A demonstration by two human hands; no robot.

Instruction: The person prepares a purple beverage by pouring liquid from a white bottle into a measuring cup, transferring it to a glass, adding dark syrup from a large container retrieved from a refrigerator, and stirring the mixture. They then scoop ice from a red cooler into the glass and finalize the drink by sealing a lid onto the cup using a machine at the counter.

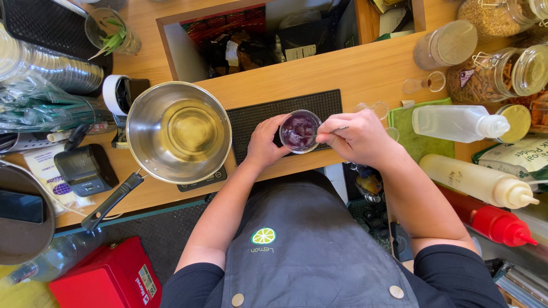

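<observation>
**Two hands at a purple glass**

Here the left hand [264,142] curls around the side of a small glass [300,132], fingers closed on its wall. The glass holds a dark purple liquid and stands on the black ridged mat [285,114] at the near edge of the wooden counter [365,71]. The right hand [357,137] is pinched shut on a thin metal stirrer [331,132] (probably a spoon handle; its tip is lost in the liquid) that reaches over the rim.

Just left of the mat a steel pan [178,132] with pale yellow liquid sits on a small scale [202,179], its black handle pointing toward the person. To the right lie a green cloth [419,142], a clear squeeze bottle [456,122], a cream one [476,181] and a red one [491,219]. Glass jars [502,71] stand at the far right.
</observation>
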